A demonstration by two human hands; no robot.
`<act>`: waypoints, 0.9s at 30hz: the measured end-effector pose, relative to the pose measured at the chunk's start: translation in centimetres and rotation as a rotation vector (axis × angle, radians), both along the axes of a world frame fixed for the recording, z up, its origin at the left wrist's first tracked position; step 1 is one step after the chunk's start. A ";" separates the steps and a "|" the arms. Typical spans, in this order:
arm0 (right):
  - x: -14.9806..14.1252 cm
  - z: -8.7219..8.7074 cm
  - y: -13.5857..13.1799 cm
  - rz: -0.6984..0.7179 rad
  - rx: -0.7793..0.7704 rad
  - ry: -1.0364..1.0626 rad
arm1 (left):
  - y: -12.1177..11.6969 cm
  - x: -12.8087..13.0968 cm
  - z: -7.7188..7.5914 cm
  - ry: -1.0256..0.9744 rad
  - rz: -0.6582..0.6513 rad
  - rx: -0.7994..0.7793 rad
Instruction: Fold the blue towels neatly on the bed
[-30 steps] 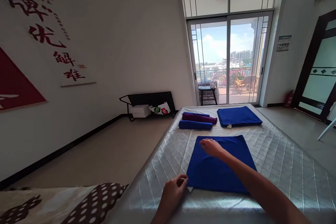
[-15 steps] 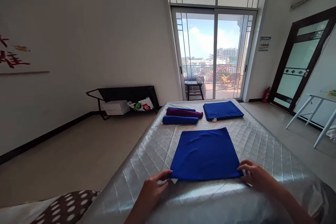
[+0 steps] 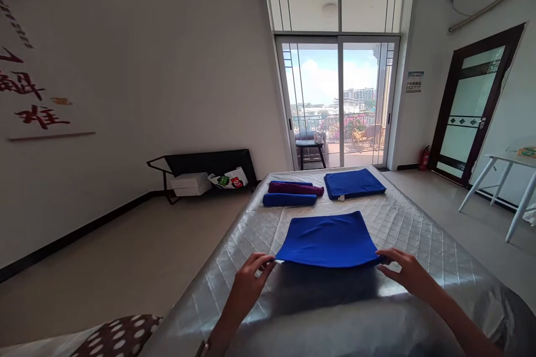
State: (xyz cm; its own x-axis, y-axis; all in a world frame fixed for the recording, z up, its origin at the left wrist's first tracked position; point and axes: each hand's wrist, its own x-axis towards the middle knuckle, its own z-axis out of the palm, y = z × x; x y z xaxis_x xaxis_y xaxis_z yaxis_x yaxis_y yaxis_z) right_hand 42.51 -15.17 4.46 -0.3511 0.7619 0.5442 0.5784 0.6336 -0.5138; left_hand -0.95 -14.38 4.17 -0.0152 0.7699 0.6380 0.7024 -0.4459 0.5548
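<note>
A folded blue cloth lies in front of me, its near edge lifted off the silver quilted mattress and its far part still resting there. My left hand pinches the near left corner between thumb and fingers. At the near right corner, my right hand grips the cloth with its fingertips, the thumb hanging a little apart below. Between the hands the raised edge sags slightly and casts a shadow. Beyond it are a rolled blue cloth, a rolled purple cloth and a folded blue stack with a white tag.
A sliding glass door stands past the mattress's far end. At left, a black rack holds white boxes and a printed bag. A white table is on the right. Brown polka-dot fabric lies at lower left.
Both hands have raised the near edge of the folded blue cloth from the mattress. My view has tilted up a little. The other cloths stay in place.
</note>
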 end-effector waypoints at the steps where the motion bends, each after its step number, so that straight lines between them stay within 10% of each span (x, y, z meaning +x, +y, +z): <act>1: 0.0 0.9 0.2 0.002 0.057 0.007 | 0.0 0.1 1.1 -0.002 0.012 0.011; 16: 2.6 17.8 -3.6 -0.094 0.323 -0.080 | -6.4 -0.6 17.1 0.017 0.152 0.028; 22: 2.7 19.2 -3.9 -0.078 0.273 -0.095 | -6.1 -1.1 18.5 0.040 0.112 -0.038; 27: 1.7 18.5 0.9 -0.068 0.108 -0.123 | -0.8 -1.1 18.2 -0.004 -0.004 -0.171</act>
